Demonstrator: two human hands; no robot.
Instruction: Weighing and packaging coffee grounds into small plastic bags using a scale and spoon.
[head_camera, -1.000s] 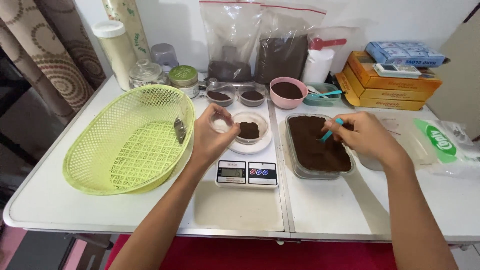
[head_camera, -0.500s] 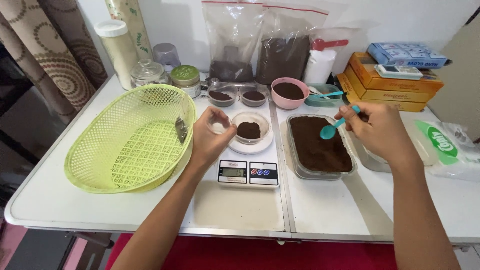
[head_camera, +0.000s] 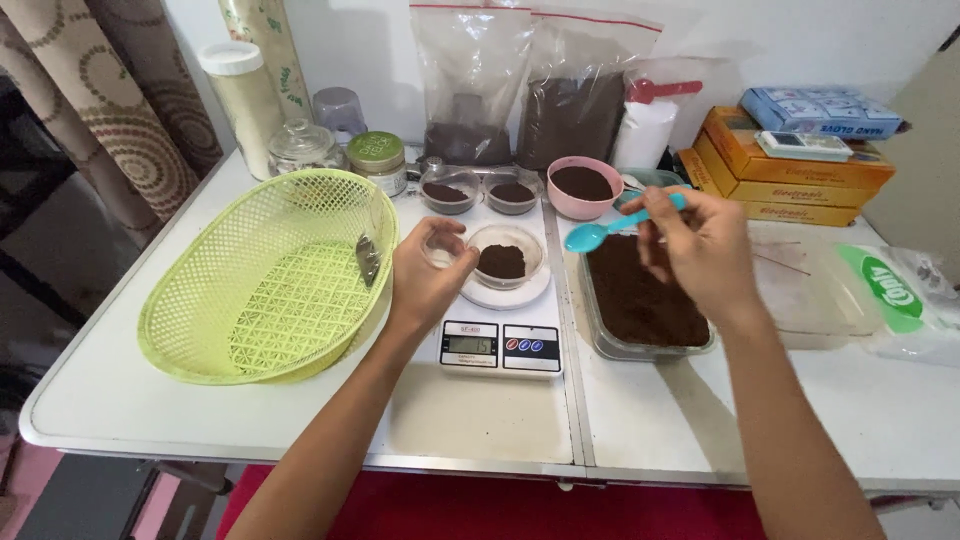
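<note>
My left hand (head_camera: 425, 280) holds a small clear cup (head_camera: 441, 246) just left of a white kitchen scale (head_camera: 500, 345). On the scale's round platform sits a small clear bowl (head_camera: 504, 258) with a heap of dark brown powder. My right hand (head_camera: 705, 252) grips a teal plastic spoon (head_camera: 600, 232), its bowl pointing left, raised above a clear rectangular container (head_camera: 640, 300) filled with the same dark powder.
A large lime green mesh basket (head_camera: 265, 280) lies at left with a small clip on its rim. Behind stand two small bowls of powder (head_camera: 480, 190), a pink bowl (head_camera: 583, 185), two zip bags (head_camera: 520, 90), jars, and orange boxes (head_camera: 790, 170). A green-labelled packet (head_camera: 890, 290) lies at right.
My right hand has lifted the teal spoon out of the rectangular container and carried it up and left toward the scale. My left hand has stayed by the scale with the cup.
</note>
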